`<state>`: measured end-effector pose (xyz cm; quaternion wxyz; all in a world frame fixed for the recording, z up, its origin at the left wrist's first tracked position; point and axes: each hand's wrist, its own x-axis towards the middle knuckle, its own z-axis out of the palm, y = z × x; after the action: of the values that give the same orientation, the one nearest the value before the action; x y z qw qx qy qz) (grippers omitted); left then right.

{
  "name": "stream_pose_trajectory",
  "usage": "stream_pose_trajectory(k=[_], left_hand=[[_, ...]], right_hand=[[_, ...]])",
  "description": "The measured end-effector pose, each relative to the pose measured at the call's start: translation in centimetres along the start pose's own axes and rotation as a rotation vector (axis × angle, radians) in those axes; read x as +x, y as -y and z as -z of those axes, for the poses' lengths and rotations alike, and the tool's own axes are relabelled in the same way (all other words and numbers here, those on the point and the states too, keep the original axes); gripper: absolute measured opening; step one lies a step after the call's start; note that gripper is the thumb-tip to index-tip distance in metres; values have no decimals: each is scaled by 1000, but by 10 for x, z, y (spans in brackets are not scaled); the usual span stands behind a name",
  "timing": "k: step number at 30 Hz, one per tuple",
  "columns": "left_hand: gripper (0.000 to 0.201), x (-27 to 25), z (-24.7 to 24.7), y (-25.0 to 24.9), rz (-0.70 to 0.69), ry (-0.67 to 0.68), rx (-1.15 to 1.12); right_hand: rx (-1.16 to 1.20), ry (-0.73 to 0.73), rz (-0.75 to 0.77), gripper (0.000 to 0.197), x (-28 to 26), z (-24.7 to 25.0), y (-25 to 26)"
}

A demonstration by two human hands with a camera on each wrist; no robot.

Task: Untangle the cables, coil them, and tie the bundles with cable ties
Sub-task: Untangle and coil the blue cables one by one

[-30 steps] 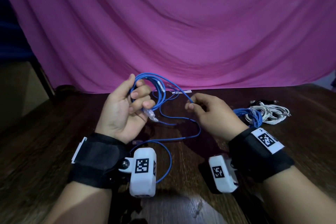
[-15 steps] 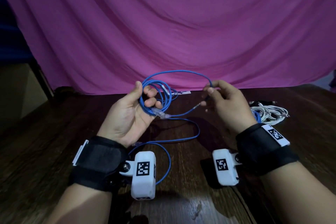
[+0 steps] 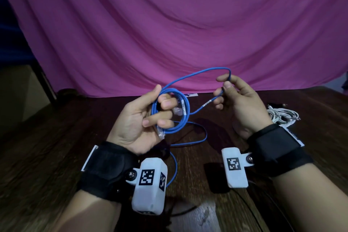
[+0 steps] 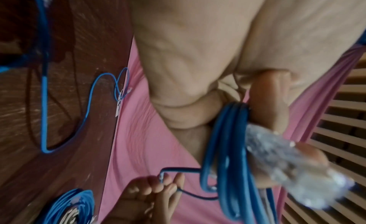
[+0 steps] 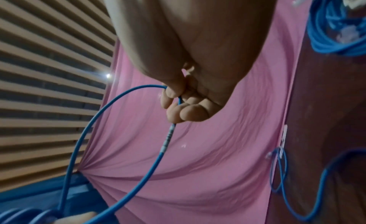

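Note:
My left hand grips a small coil of blue cable held above the dark wooden table, fingers curled through its loops. A clear plug hangs from the coil; the left wrist view shows the coil against my fingers. My right hand, raised at about the same height, pinches the same cable between thumb and fingers, so a wide loop arches between both hands. The rest of the cable trails down onto the table.
A white cable bundle lies on the table at the right, and a coiled blue bundle lies close by. A white tie strip lies near the pink backdrop cloth. A black wire runs along the near edge.
My right hand rose from near the table and drew the cable up and right into a wide loop. My left hand turned the coil slightly toward me.

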<state>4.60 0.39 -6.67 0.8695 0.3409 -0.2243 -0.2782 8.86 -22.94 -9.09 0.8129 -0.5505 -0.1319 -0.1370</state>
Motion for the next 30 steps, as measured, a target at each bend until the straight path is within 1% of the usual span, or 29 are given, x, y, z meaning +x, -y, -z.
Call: stream_pose_trajectory(k=[2,4,7,9,11,12,15,16,18,19,21,24,26,27,29,30], left_hand=[[31,1,-1,4,35,44,-22],[32,4,0,9,27,30,20],[33,8,2,16,-15,-68,105],[30,10,4,18,-33,-135,164],[26,11,6,19,-52,-185,246],[25,11,6,19,-57,-203,282],[24,10,6,19,-68,-256,422],[25,9,7,18,-75,-283,486],[25,8,9,16,-81,-332,577],[25,7,11,15,-78,-348,595],[25,6,12,12,-79,-367,611],[26,6,11,11,-101,-382,635],[26,6,12,11,-112,-394,646],[26,7,13,12,-118,-403,649],[27,8,15,12,-137,-432,668],[27,9,15,12,-150,-452,679]], right_hand=[[74,46,-79,20,-3,-6,-1],[121,108,-166,18,-8,-15,-3],[133,257,-299,16,-16,-28,-4],[87,332,-345,13,-22,-33,-4],[63,329,-373,8,-25,-37,-3],[51,307,-382,10,-26,-38,-4],[18,248,-394,20,-25,-40,-4],[17,269,-399,26,-25,-40,-4],[3,364,-410,39,-25,-38,-4],[-25,413,-397,41,-26,-37,-4],[-69,475,-339,33,-30,-35,-8],[-153,487,-270,41,-31,-34,-15],[-237,463,-263,41,-30,-34,-15],[-302,447,-267,37,-29,-34,-14],[-511,433,-246,23,-27,-31,-12],[-596,443,-248,25,-25,-28,-13]])
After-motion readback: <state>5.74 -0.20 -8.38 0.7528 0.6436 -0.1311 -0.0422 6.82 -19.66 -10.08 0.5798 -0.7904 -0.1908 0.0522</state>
